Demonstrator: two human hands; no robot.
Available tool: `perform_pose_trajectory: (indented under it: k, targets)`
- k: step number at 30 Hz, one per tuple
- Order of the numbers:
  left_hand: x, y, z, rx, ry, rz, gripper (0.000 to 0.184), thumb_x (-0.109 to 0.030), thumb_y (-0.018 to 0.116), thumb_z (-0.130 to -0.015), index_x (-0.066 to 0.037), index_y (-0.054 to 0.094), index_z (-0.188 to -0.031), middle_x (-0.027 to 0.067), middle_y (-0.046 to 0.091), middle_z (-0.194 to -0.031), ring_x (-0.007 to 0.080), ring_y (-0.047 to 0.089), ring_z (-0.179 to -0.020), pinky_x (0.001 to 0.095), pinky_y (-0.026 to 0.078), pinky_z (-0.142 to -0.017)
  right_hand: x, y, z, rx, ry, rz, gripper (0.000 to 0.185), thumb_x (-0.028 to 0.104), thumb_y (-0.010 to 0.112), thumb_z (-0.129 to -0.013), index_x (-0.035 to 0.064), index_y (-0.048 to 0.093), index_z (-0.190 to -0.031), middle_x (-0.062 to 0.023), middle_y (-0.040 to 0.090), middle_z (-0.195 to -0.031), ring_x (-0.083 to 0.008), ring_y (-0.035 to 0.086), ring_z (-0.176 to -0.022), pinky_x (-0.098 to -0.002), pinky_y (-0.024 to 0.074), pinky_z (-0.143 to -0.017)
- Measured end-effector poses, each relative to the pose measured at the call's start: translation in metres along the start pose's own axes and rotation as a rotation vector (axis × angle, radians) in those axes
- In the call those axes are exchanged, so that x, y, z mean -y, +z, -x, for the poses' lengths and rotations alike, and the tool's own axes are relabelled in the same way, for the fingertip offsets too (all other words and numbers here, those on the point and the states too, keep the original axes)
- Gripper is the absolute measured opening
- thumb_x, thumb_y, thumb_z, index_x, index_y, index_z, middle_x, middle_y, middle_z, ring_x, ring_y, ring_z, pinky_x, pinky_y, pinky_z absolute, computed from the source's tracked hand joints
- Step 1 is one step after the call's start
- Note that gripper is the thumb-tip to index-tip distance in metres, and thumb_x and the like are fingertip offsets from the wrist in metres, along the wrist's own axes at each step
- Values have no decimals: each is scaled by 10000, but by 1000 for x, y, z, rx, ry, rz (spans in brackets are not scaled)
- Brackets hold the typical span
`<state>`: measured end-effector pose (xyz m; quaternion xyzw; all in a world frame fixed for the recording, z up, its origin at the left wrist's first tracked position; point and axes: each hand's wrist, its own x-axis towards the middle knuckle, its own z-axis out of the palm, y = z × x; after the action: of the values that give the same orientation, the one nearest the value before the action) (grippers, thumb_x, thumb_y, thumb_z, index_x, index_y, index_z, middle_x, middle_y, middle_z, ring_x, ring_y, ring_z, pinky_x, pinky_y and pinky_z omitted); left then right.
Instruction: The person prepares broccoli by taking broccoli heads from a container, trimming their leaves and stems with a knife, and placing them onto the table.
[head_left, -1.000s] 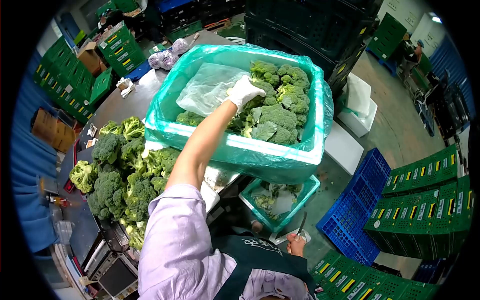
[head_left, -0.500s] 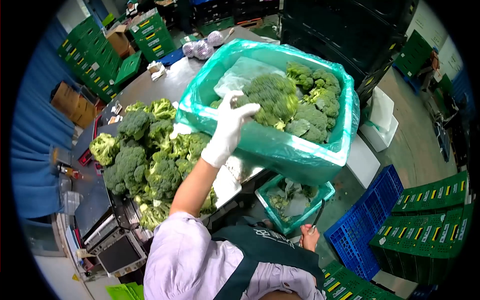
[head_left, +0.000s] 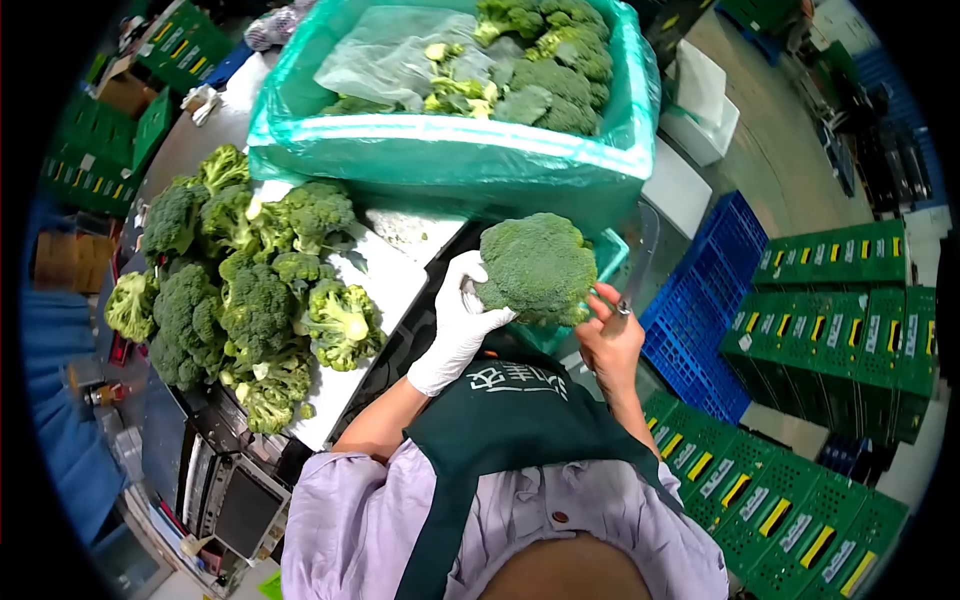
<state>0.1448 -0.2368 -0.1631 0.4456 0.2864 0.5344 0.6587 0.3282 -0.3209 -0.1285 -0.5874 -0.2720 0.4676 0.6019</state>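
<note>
In my white-gloved left hand (head_left: 458, 325) is a large broccoli head (head_left: 538, 268), held in front of my apron with its crown facing up. My bare right hand (head_left: 612, 345) is closed around a knife (head_left: 624, 308) close to the right side of this head; only a bit of the knife shows, its blade hidden. To the left, a pile of broccoli heads (head_left: 260, 315) covers much of a white board (head_left: 390, 280). Beyond my hands stands a foam box (head_left: 450, 150) lined with green plastic, holding more broccoli (head_left: 560, 75) and a translucent sheet (head_left: 400, 55).
A lined bin (head_left: 610, 255) sits low behind the held broccoli, mostly covered. At right are a blue plastic pallet (head_left: 705, 300), stacked green crates (head_left: 820, 340) and a white foam box (head_left: 700, 125). A small machine with a dark screen (head_left: 245, 510) stands lower left.
My left hand has brought the broccoli head out of the lined box, back toward my body. My right hand has risen with the knife to beside it. The view has tilted down.
</note>
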Motion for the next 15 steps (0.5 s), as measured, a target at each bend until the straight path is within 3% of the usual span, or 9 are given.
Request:
perform_pose_trajectory:
  k: [2, 6, 13, 15]
  targets:
    - [15, -3, 5, 15, 0, 3, 549, 135, 710, -586, -82, 402, -986, 87, 397, -1199, 207, 415, -1182, 353, 359, -1017, -2, 4, 4, -35, 10, 91, 582, 27, 833, -649, -36, 544, -1150, -87, 620, -980, -15, 437, -563, -174, 372, -520]
    - [21, -3, 13, 37, -65, 79, 535, 132, 691, -586, -82, 400, -980, 87, 381, -1210, 207, 408, -1193, 353, 339, -1029, -15, 1, 11, -116, -18, 140, 455, -7, 817, -657, -36, 565, -1034, -38, 603, -885, -20, 446, -581, -171, 385, -544]
    - [39, 2, 14, 57, -173, 242, 534, 95, 706, -580, -104, 418, -983, 81, 437, -1203, 216, 417, -1202, 358, 361, -1018, -7, 4, 21, -149, -141, 64, 409, -31, 805, -660, -31, 570, -996, -9, 584, -801, -13, 437, -568, -161, 371, -528]
    - [35, 5, 15, 37, -353, 404, 538, 99, 706, -584, -100, 430, -1001, 70, 453, -1200, 212, 429, -1200, 370, 380, -1014, -7, 2, 22, -106, -192, 169, 374, -32, 797, -673, -29, 574, -974, 9, 567, -765, -6, 427, -554, -159, 360, -513]
